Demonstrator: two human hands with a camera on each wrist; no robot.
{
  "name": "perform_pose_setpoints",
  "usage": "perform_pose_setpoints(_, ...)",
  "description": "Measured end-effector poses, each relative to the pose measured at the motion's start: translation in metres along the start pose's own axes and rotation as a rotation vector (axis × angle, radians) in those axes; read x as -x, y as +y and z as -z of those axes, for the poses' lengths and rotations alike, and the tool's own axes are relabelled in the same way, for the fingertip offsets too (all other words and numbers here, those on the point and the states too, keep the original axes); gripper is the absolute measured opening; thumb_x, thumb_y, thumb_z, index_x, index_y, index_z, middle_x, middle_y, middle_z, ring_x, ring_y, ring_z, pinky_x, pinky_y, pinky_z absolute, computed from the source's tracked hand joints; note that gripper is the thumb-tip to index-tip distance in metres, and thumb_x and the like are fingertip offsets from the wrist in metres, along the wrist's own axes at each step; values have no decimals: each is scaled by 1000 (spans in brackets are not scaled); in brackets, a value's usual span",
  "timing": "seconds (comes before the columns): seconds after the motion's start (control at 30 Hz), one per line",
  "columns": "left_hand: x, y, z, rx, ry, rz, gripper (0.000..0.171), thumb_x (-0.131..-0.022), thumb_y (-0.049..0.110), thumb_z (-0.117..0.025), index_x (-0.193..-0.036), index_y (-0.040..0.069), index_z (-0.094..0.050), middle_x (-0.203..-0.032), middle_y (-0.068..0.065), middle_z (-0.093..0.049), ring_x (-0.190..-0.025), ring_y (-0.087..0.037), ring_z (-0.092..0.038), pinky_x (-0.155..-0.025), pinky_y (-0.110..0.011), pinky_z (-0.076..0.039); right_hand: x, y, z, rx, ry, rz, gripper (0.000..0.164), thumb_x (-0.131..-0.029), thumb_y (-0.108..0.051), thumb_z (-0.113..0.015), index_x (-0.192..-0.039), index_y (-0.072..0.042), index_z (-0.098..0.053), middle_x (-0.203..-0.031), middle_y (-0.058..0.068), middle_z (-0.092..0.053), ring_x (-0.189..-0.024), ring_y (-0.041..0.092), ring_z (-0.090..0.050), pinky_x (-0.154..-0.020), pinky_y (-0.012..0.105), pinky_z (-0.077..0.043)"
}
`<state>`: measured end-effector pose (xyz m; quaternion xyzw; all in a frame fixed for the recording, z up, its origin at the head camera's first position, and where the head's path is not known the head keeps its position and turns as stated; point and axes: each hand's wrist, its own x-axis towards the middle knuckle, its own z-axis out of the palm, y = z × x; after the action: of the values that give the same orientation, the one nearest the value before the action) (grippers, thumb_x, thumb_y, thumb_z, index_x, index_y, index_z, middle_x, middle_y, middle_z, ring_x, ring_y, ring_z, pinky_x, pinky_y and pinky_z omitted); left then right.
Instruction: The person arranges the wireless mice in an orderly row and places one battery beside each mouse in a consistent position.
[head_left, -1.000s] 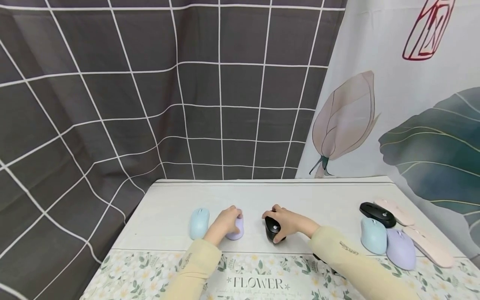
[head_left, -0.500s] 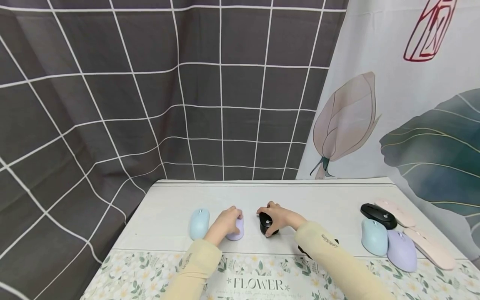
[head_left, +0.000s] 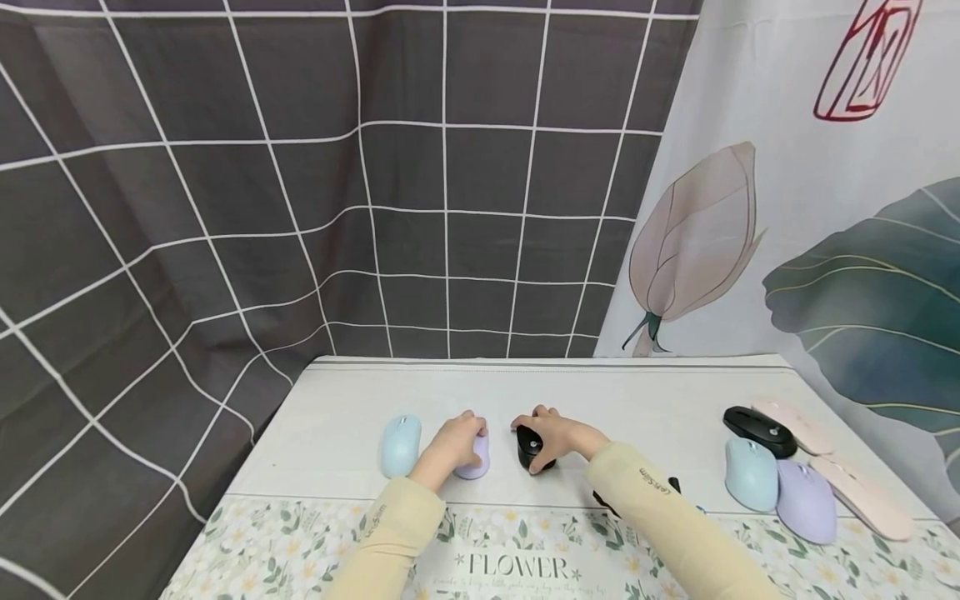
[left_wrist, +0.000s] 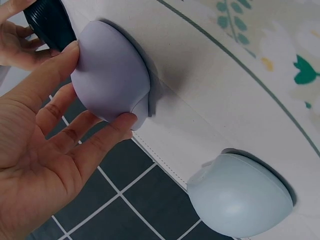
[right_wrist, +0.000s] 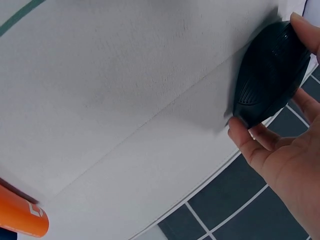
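Note:
My left hand [head_left: 455, 442] grips a purple computer mouse [head_left: 476, 460], thumb on one end and fingertips on the other in the left wrist view. A light blue mouse [head_left: 401, 446] lies just left of that hand on the white mat. My right hand [head_left: 557, 437] holds a black mouse [head_left: 528, 446] between thumb and fingers, a short way right of the purple one. In the right wrist view the ribbed side of the black mouse [right_wrist: 267, 75] shows, its lower edge close over the mat. The palm sides of both hands are hidden in the head view.
At the right lie another black mouse [head_left: 761, 430], a light blue mouse [head_left: 751, 473], a purple mouse [head_left: 806, 502] and pink elongated pieces [head_left: 862, 498]. An orange object [right_wrist: 22, 212] shows in the right wrist view. A dark grid curtain [head_left: 480, 250] hangs behind the table.
My right hand has moved left with the black mouse, closer to the purple mouse. The left hand has stayed in place on the purple mouse.

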<state>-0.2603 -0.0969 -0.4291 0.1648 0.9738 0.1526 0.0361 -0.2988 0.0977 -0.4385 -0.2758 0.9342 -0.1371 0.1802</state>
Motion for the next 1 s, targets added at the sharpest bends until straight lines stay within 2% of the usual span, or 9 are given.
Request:
perform_pose_setpoints(0.33, -1, -2, -1, -20, -7, -8, 38, -67, 9, -82, -100, 5, -64, -96, -8, -59, -91, -28, -62, -87, -38, -52, 2, -10, 2, 37, -82, -77, 78, -73, -22, -79, -139, -13, -39, -129, 20, -39, -112, 33, -43, -93, 56, -43)
perform_pose_setpoints(0.53, -1, -5, -4, -40, 3, -34, 37, -67, 12, -81, -100, 6, -64, -96, -8, -60, -91, -28, -62, -87, -39, -52, 2, -15, 1, 57, -97, -117, 79, -73, -22, -80, -140, -15, -38, -133, 19, -36, -116, 33, -43, -94, 55, -43)
perform_pose_setpoints(0.7, -1, -7, -4, -52, 11, -58, 36, -66, 14, -82, -98, 7, -65, -95, -7, -60, -91, -27, -63, -86, -38, -53, 5, -15, 1, 47, -116, -137, 81, -74, -28, -79, -142, -15, -36, -148, 22, -24, -132, 41, -34, -99, 61, -37)
perform_pose_setpoints(0.83, 2, -11, -6, -87, 0, -82, 39, -68, 19, -80, -103, 8, -66, -100, -7, -62, -94, -26, -63, -87, -37, -53, 12, -11, 2, -3, -107, -52, 82, -77, -30, -77, -143, -11, -33, -154, 25, -12, -139, 48, -18, -104, 67, -29)
perform_pose_setpoints(1.0, 6, -17, -9, -153, 11, -137, 47, -74, 27, -75, -115, 9, -63, -117, -10, -61, -105, -26, -62, -92, -35, -51, 24, 5, 16, -95, -30, 85, 78, -81, -27, -73, -143, -3, -32, -151, 33, -11, -138, 55, -8, -103, 73, -20)
